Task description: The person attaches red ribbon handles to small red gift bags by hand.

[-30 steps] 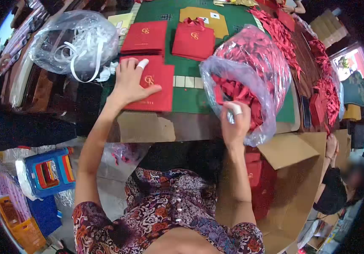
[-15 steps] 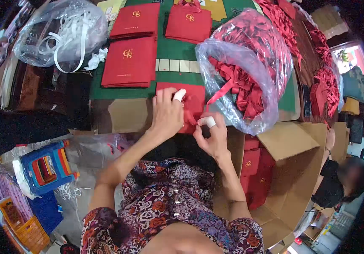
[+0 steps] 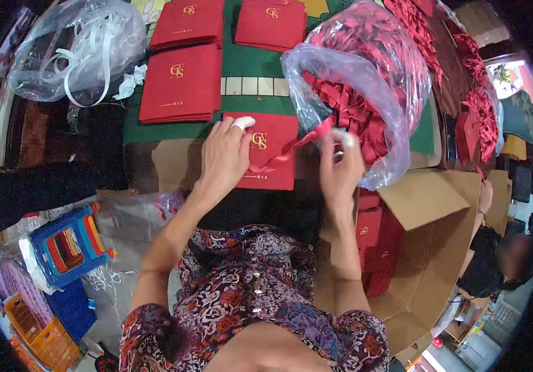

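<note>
A red bag with gold lettering (image 3: 273, 162) lies at the near edge of the table. My left hand (image 3: 224, 152) grips its left side, fingers curled at its upper left edge, with a white wrap on one fingertip. A shiny red ribbon (image 3: 291, 149) crosses the front of the bag and rises to the right. At its raised end is my right hand (image 3: 343, 166), fingers pinched and slightly blurred, also with a white-wrapped fingertip. Just beyond that hand opens a clear plastic sack (image 3: 396, 162) full of red ribbons (image 3: 365, 118).
Stacks of red bags (image 3: 176, 93) lie on the green table cover (image 3: 254, 62). A clear bag of white ribbons (image 3: 93, 56) is at far left. An open cardboard box (image 3: 440, 235) holding red bags stands right of my lap. Another person (image 3: 483, 260) is at far right.
My right hand has moved up and right from the bag, drawing the ribbon out towards the plastic sack. My left hand has shifted left and down, and the bag's gold lettering now shows.
</note>
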